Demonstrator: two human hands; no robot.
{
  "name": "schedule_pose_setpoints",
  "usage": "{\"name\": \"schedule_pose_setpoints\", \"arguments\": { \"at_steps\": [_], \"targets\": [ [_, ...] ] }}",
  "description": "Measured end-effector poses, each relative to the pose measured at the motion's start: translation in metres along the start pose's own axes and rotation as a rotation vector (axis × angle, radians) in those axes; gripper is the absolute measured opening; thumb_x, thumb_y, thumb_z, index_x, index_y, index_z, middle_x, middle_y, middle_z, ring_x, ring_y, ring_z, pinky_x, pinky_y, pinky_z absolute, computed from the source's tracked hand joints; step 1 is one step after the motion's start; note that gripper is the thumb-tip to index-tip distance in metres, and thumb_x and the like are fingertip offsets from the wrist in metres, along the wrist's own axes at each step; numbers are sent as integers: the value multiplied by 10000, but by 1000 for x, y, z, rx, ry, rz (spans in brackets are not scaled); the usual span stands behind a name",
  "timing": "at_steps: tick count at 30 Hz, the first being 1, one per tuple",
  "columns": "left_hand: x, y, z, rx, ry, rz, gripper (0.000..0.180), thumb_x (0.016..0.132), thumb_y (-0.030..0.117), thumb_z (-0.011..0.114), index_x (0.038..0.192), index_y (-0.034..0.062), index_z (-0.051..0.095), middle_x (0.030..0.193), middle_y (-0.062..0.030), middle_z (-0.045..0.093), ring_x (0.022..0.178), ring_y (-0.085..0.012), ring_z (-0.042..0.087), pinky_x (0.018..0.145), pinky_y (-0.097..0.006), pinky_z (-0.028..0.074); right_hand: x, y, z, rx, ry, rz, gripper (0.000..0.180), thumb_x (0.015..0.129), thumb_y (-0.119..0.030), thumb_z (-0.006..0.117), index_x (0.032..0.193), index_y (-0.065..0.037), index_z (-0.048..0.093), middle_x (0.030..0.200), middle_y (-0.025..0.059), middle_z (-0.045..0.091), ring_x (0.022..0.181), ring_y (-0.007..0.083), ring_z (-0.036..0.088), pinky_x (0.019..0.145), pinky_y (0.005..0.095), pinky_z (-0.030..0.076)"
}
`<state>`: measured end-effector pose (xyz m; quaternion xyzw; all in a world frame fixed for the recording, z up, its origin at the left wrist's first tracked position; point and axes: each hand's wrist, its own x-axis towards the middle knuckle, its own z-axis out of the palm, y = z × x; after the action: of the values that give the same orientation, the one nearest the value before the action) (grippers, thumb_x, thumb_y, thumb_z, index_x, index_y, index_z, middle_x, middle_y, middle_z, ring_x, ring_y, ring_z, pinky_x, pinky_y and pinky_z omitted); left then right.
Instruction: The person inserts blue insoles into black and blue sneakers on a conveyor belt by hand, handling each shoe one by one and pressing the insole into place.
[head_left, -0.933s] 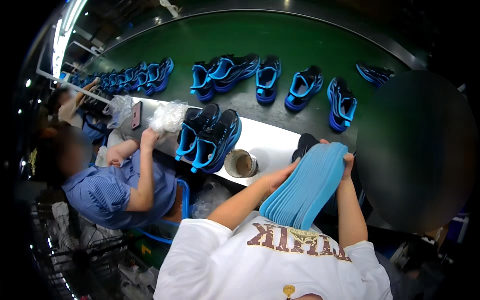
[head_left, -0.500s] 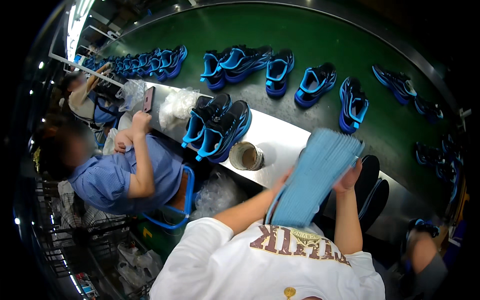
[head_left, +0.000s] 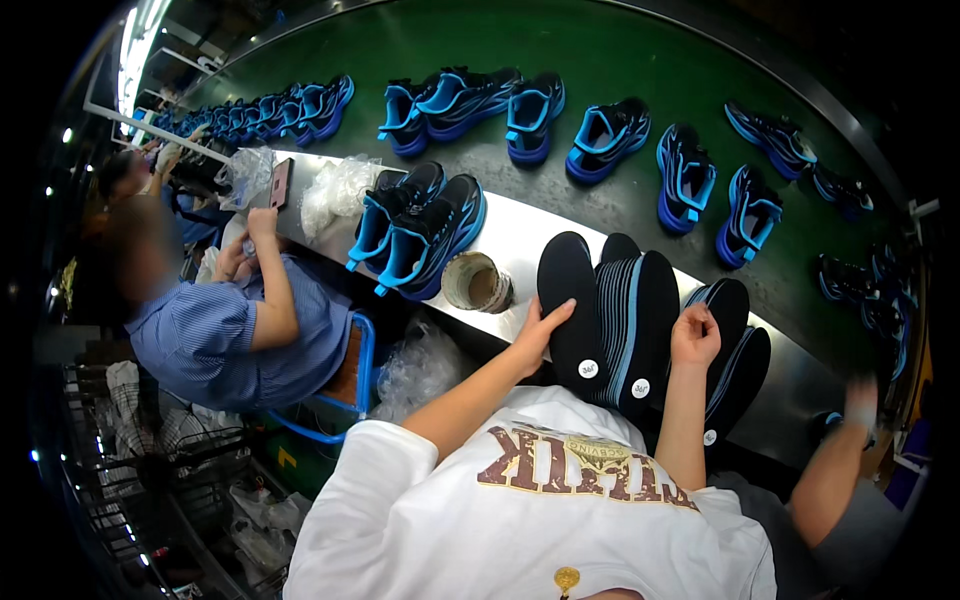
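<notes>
A stack of black insoles with blue edges [head_left: 640,320] stands fanned out in front of me. My left hand [head_left: 540,330] grips the near-left insole [head_left: 570,290] at its edge, thumb on the black face and the other fingers mostly hidden behind. White round stickers mark the heel ends. To the right of that stack, my right hand [head_left: 695,338] is raised with its fingers curled in, and nothing shows in them. Behind it and beside it are more black insoles [head_left: 738,375], partly covered by the hand and forearm.
A tub [head_left: 478,283] and a black-and-blue pair of sneakers [head_left: 425,235] stand on the metal ledge. Similar sneakers [head_left: 608,140] line the green belt. A seated co-worker [head_left: 220,320] is at left; another person's blurred arm [head_left: 838,470] reaches in at lower right.
The insole stack has turned from showing its blue edges to showing black faces. My right hand has come off it and curled. One more sneaker shows on the belt at right.
</notes>
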<state>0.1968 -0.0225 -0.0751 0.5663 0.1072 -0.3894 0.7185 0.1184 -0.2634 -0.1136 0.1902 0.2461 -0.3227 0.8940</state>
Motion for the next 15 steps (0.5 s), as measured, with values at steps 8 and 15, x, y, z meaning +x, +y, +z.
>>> {"name": "schedule_pose_setpoints", "arguments": {
  "at_steps": [8, 15],
  "targets": [
    [20, -24, -13, 267, -24, 133, 633, 755, 340, 628, 1233, 41, 340, 1158, -148, 425, 1053, -205, 455, 899, -317, 378, -58, -3, 17, -1493, -13, 109, 486, 766, -57, 574, 1216, 23, 407, 1252, 145, 396, 1124, 202, 411, 953, 301, 298],
    [14, -7, -2, 224, -10, 54, 631, 759, 300, 631, 1248, 48, 321, 1166, -105, 454, 1094, -196, 424, 935, -328, 332, -66, -1, 23, -1780, -182, -95, 607, 782, -91, 610, 1299, 1, 306, 1296, 164, 367, 1129, 199, 429, 901, 278, 365]
  ]
}}
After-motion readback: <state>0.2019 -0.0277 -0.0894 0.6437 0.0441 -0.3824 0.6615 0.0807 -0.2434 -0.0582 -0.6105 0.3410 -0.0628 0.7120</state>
